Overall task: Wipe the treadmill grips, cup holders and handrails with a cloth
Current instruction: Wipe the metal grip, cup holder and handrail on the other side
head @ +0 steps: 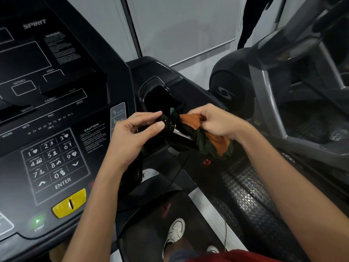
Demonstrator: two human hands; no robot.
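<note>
Left hand [130, 137] pinches the end of the black grip [177, 132] at the console's [113, 82] right edge; right hand [217, 121] clenches the orange-green cloth [219, 143] around it.

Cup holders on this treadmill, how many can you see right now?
1. The cup holder sits right of the console, just behind the grip that the left hand pinches and the cloth in the right hand wraps. Another may lie outside the frame.
</note>
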